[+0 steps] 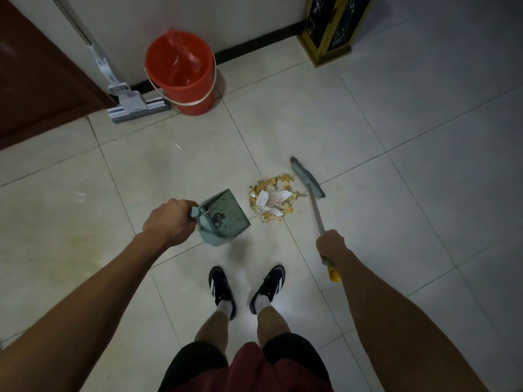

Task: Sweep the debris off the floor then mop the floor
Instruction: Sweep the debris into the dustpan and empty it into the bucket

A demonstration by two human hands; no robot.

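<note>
My left hand (169, 222) grips the dustpan (223, 219) handle, my right hand (331, 244) the broom (308, 182) shaft, and the debris (273, 199) between them looks light, loose and easily scattered, so I judge gentle strokes best.

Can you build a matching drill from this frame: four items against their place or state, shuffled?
Items:
1. teal plastic dustpan
2. grey-headed broom with metal handle
3. red plastic bucket with red liner
4. white flat mop

Places:
A. leaning by the brown door
B. gripped by the left hand
C. against the wall, beside the mop head
D. gripped by the right hand

Pairs: 1-B, 2-D, 3-C, 4-A
</note>
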